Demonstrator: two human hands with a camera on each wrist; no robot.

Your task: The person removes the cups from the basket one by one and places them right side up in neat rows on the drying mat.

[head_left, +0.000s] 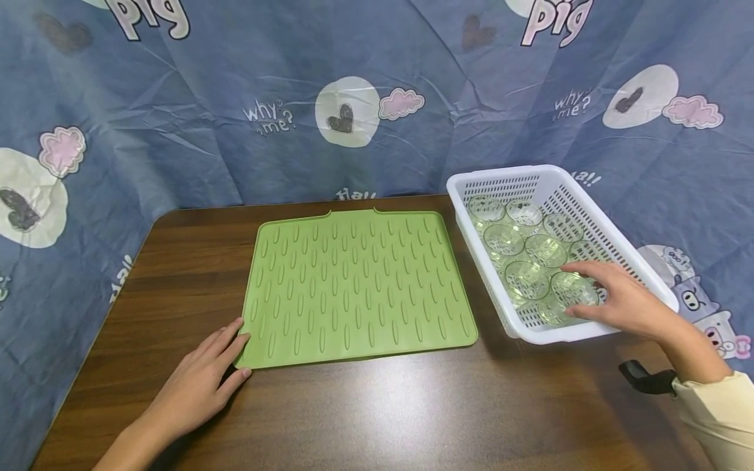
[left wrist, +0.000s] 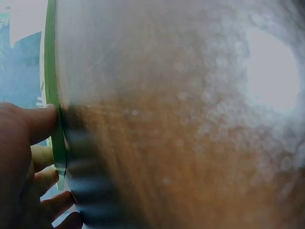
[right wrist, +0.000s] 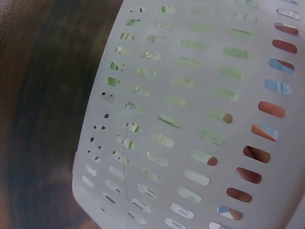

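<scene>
My left hand (head_left: 197, 376) lies at the near-left corner of a green ridged mat (head_left: 359, 288). Its fingertips touch the mat's left edge and the thumb is at the corner; the left wrist view shows the thumb against the mat's green edge (left wrist: 53, 81). My right hand (head_left: 624, 301) reaches into a white slotted basket (head_left: 607, 222). Thumb and index finger are spread across the rim of a clear drinking glass (head_left: 570, 289) at the basket's near right. In the right wrist view the basket's wall (right wrist: 190, 138) hides most of this hand.
Several more clear glasses stand close together in the basket, among them one glass (head_left: 526, 280) just left of my right hand. The brown wooden table (head_left: 389, 405) carries both mat and basket. A blue printed cloth (head_left: 235, 98) hangs behind the table.
</scene>
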